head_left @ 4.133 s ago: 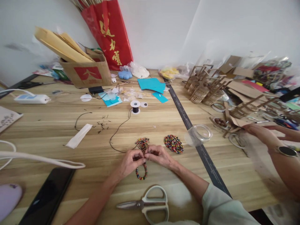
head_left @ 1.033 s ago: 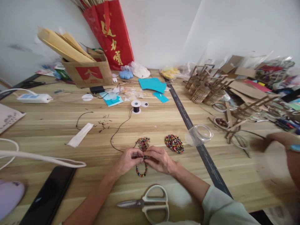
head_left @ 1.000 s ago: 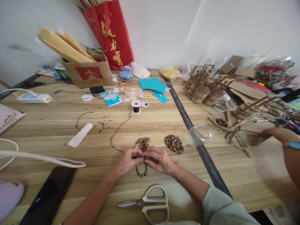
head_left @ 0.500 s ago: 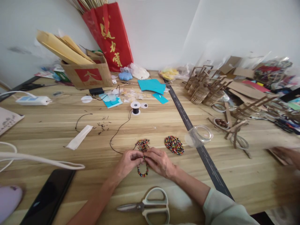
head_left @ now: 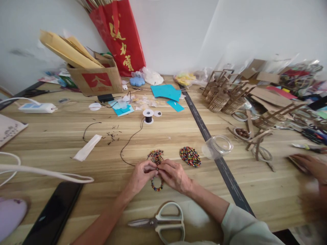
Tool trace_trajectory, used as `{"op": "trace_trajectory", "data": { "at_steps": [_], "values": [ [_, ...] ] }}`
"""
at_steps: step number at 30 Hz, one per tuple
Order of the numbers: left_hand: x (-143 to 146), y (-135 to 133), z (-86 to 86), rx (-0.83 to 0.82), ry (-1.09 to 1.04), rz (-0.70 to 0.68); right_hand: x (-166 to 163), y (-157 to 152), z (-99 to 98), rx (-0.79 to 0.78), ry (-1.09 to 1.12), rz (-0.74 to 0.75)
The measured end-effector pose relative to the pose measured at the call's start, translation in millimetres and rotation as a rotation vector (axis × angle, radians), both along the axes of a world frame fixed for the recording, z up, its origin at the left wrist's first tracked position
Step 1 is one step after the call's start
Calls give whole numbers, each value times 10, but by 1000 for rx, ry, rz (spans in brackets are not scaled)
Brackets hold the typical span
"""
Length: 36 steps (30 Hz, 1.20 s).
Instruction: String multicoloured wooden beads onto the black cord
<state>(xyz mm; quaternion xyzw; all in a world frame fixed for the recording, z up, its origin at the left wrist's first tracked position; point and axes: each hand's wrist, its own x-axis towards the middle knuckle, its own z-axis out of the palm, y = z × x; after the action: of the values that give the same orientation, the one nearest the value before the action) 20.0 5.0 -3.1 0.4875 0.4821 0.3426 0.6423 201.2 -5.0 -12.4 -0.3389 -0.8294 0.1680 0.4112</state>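
My left hand (head_left: 141, 174) and my right hand (head_left: 174, 174) meet at the middle of the table, fingertips pinched together on a string of multicoloured beads (head_left: 157, 188). A small loop of the beads hangs below my fingers, and a bunch of them (head_left: 155, 156) lies just beyond. Exactly which part each fingertip grips is hidden. A thin black cord (head_left: 122, 149) runs from a white spool (head_left: 148, 116) to my left hand. To the right lies a coiled heap of similar beads (head_left: 190, 157). Scissors (head_left: 163, 223) with pale handles rest in front of me.
A black phone (head_left: 52, 214) and a white cable (head_left: 51, 173) lie at left. Cord snippets (head_left: 112, 136) are scattered near a white paper strip (head_left: 87, 147). Clear tape rolls (head_left: 221, 147) sit right of the beads. Another person's hand (head_left: 310, 165) is at far right, near small bamboo baskets (head_left: 268, 117).
My hands stay pinched on the beads, with barely any movement. The other person's hand at far right has shifted slightly inward, and a yellow-handled tool now shows beside it.
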Motion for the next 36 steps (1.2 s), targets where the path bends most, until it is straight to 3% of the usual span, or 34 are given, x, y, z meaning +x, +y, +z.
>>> {"op": "trace_trajectory", "data": {
  "at_steps": [14,19,26,36],
  "values": [
    [18,-28,-11,201,98,-49,-9,3,53,-163,92,73],
    [14,-23,-4,139,60,-39,5,20,71,-197,153,57],
    [24,11,-16,48,-84,86,9,40,78,-222,226,49],
    [13,13,3,81,7,15,-9,8,39,-309,179,46]
  ]
}}
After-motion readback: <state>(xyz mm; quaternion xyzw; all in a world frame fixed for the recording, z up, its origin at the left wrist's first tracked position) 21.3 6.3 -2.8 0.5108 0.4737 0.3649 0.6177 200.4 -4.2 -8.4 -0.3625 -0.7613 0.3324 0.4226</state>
